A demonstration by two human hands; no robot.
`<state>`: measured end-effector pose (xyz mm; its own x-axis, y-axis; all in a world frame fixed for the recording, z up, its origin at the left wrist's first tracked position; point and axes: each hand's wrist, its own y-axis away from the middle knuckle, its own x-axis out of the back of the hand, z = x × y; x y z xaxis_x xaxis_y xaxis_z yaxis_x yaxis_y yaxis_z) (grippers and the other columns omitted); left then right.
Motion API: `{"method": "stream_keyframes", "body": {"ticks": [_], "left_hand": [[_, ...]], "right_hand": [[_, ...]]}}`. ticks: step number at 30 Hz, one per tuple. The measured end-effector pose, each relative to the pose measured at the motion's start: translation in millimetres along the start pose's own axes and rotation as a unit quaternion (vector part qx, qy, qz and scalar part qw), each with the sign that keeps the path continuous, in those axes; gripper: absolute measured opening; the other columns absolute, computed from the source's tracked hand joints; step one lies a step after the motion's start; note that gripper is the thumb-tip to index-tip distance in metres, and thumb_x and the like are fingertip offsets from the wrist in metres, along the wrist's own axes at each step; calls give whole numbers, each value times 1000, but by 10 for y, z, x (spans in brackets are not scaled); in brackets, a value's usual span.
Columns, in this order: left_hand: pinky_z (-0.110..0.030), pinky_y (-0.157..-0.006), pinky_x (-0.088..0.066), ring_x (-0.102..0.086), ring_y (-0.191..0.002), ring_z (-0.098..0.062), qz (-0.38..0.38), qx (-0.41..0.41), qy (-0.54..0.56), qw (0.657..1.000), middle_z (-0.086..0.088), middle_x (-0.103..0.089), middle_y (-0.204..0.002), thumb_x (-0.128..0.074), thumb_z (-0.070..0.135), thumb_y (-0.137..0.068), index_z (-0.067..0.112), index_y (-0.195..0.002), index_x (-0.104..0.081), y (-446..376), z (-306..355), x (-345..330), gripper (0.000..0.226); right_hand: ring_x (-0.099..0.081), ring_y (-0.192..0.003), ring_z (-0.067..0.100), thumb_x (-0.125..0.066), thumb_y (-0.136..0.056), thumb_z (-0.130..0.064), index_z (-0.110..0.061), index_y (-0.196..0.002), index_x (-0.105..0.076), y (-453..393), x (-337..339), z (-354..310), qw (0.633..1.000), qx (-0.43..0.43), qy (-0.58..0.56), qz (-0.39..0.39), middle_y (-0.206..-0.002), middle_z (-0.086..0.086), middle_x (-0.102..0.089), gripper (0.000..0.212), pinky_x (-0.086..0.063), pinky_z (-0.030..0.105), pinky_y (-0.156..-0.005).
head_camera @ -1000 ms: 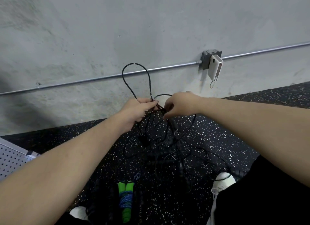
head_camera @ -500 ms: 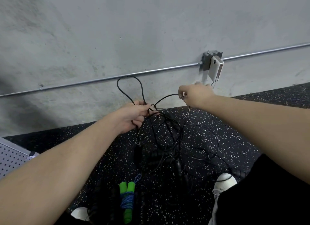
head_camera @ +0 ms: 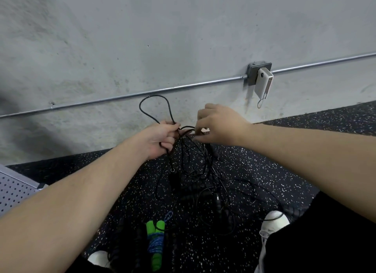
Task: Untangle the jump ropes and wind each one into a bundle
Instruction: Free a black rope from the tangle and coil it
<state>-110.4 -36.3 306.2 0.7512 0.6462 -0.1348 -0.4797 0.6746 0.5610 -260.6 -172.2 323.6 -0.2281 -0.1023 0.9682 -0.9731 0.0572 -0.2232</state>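
Both hands are on the thin black tangled jump-rope cord (head_camera: 193, 167), which hangs from them down to the speckled black rubber floor (head_camera: 264, 171). The left hand (head_camera: 160, 138) grips a bunch of strands, a loop (head_camera: 154, 108) standing above its fist, while the right hand (head_camera: 219, 124), out by the wall half a second ago, has come back in, fingertips (head_camera: 198, 138) pinching a strand (another pull, probably). Untangling looks far from done, though a green-handled rope with blue cord (head_camera: 155, 244) already lies bundled near the feet.

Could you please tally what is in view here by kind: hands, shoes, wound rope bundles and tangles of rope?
Hands: 2, the left hand and the right hand
White shoes: 2
Wound bundles: 1, the green-handled rope
Tangles: 1, the black ropes
Total: 6
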Motion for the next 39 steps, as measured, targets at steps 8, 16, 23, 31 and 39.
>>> {"method": "stream_keyframes", "body": {"ticks": [8, 16, 23, 31, 39], "left_hand": [[-12, -33, -12, -21, -29, -2, -31, 16, 26, 999, 8, -52, -42, -44, 16, -109, 17, -88, -49, 146, 48, -83, 22], [-13, -32, -16, -22, -37, -1, -47, -24, -87, 995, 9, -65, -72, -63, 31, -99, 21, -100, -65, 69, 70, 110, 10], [-20, -40, -25, -30, -51, -6, -34, -70, -258, 963, 3, -64, -80, -88, 47, -70, 23, -119, -59, 107, 64, 80, 61], [-21, -44, -29, -37, -51, -9, 134, -189, -247, 941, 8, -62, -71, -69, 20, -96, 28, -99, -76, 22, 77, 240, 11], [-24, -48, -30, -36, -56, -11, 150, -195, -195, 949, 7, -55, -74, -67, 17, -96, 34, -111, -76, -28, 52, 306, 24]], "right_hand": [[-48, -106, 18, -48, -90, -71, -32, -110, -73, -121, -133, -256, 982, -127, 131, -47, -101, -6, -52, 51, -33, 38, -90], [-57, -81, 17, -57, -97, -39, -21, -85, -61, -90, -32, -109, 975, -142, -144, -97, -88, -3, -63, 22, -47, 32, -71], [-50, -66, 7, -63, -95, -34, -23, -84, -68, -65, 59, 78, 944, -189, -234, -136, -69, -9, -58, 17, -34, 26, -57], [-47, -99, 12, -64, -96, -34, -23, -99, -76, 22, 165, 203, 980, -31, -156, -119, -94, -19, -55, 17, -37, 29, -92], [-53, -49, 15, -55, -101, -38, -25, -111, -65, 123, 401, 96, 905, -150, -367, -156, -51, 4, -51, 19, -43, 8, -57]]}}
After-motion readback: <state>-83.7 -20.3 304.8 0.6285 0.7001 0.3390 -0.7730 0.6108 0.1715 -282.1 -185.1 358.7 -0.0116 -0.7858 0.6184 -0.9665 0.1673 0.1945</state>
